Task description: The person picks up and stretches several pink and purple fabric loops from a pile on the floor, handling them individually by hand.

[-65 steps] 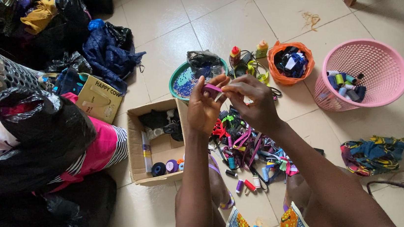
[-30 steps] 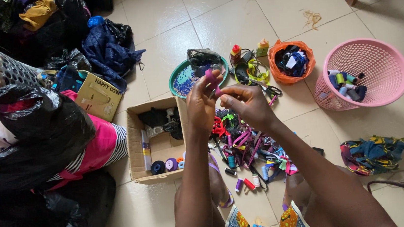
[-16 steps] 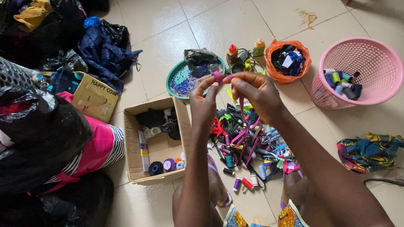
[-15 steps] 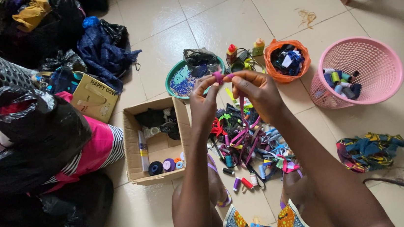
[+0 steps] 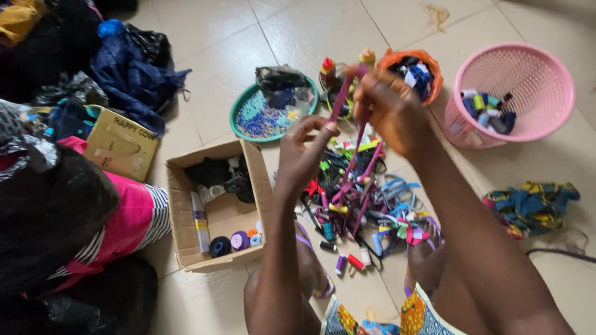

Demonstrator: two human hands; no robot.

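Observation:
My right hand [image 5: 388,108] pinches the top of a purple ribbon [image 5: 343,97] and lifts it above a heap of coloured ribbons and thread spools [image 5: 359,201] on the tiled floor. My left hand [image 5: 304,152] holds the same ribbon lower down, fingers curled round it. The ribbon runs taut between both hands and trails down into the heap. My knees and patterned cloth show at the bottom of the view.
A green bowl of beads [image 5: 271,112], an orange bowl [image 5: 416,72] and a pink basket [image 5: 516,92] stand behind the heap. A cardboard box [image 5: 218,204] with spools sits left. Black bags and clothes [image 5: 33,215] fill the left side; a patterned cloth scrap [image 5: 531,207] lies right.
Both hands rose and drew apart, stretching the purple ribbon out of the heap. The view shifted slightly downward.

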